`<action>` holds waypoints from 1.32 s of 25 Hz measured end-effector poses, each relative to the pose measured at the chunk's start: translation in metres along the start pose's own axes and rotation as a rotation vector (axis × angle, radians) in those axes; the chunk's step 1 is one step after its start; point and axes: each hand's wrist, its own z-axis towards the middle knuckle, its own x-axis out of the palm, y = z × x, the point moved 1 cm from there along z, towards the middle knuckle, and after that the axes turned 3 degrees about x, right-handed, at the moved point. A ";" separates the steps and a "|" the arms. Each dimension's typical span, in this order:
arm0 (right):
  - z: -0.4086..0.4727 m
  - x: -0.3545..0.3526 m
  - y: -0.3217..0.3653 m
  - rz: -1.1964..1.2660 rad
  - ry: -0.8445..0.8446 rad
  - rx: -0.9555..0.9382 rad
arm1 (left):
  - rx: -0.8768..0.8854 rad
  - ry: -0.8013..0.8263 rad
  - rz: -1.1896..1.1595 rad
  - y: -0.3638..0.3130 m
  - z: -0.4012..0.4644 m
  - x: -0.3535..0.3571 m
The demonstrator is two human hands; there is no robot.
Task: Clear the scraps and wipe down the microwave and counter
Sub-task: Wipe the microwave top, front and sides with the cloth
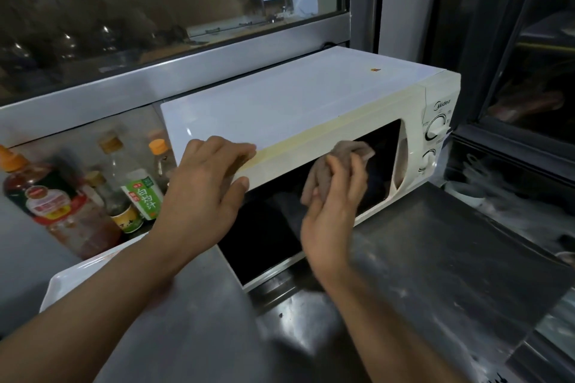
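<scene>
A white microwave (pixel 280 96) stands on the steel counter (pixel 435 258) under a window. Its dark glass door (pixel 267 239) is swung partly open toward me. My left hand (pixel 211 183) grips the top edge of that door, fingers over the rim and thumb on the front. My right hand (pixel 333 208) holds a crumpled beige-pink cloth (pixel 345 152) pressed against the dark door glass near the handle. Two control knobs (pixel 435 129) sit on the panel at the right.
Several sauce and vinegar bottles (pixel 137 193) stand left of the microwave, with a large red-labelled bottle (pixel 46 196) nearest the edge. A white tray (pixel 71 280) lies at the lower left. A sunken area with bowls (pixel 466 193) lies to the right.
</scene>
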 end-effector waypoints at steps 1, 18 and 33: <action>-0.019 0.005 0.008 0.006 0.046 -0.053 | -0.033 0.006 -0.094 0.002 -0.003 -0.004; -0.082 0.020 0.056 0.142 0.234 -0.070 | 0.013 0.076 -0.185 0.051 -0.058 -0.034; -0.093 0.045 0.062 0.068 0.129 -0.101 | 0.062 0.088 -0.245 0.060 -0.060 -0.029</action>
